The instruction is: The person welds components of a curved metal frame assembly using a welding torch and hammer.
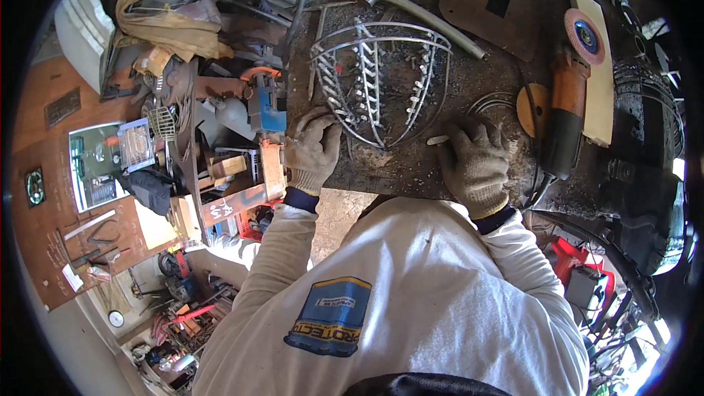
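Note:
A curved metal frame [369,88] of bent rods lies on the dark worktable [469,77]. Short bits of rod line its three ribs, and a double bar crosses its far end. My left hand [314,148], in a grey knitted glove, rests at the table's near edge beside the frame's left side. Its fingers are slightly bent and apart from the thumb, with nothing visible in them. To the right of the frame, my gloved right hand [477,161] rests on the table. A small pale stick [438,139] pokes out between its thumb and fingers.
A hammer [429,18] lies beyond the frame, near a steel plate [488,4] with a rectangular hole. An angle grinder [568,103] with a flap disc rests at the right beside a round disc [533,110]. A blue vise [265,106] stands left of the table.

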Motion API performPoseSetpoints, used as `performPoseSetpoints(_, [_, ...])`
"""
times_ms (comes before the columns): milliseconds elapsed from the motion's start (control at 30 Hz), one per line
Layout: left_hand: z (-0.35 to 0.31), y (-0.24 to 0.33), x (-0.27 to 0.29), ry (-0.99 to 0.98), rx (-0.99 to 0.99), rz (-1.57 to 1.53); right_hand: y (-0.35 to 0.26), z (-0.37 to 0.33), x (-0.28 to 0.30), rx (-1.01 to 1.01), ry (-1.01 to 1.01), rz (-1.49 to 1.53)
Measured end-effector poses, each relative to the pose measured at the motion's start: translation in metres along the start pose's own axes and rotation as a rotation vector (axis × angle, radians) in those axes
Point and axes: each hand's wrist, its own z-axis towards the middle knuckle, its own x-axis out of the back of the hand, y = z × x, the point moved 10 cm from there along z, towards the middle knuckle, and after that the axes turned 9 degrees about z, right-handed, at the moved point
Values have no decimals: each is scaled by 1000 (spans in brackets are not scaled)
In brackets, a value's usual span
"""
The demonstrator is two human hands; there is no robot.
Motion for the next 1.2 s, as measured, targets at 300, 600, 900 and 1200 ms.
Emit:
performPoseSetpoints(300, [-7,-8,-4,47,-22,-21,2,-5,-10,-4,-18,-26])
performPoseSetpoints(600, [-6,-9,1,105,-25,-110,0,-7,-7,-38,5,-41])
performPoseSetpoints(900, [-7,-5,4,41,7,-36,-13,-10,2,36,105,-92])
performPoseSetpoints(1200, [-9,-15,1,42,39,-114,-21,-15,9,175,202,-106])
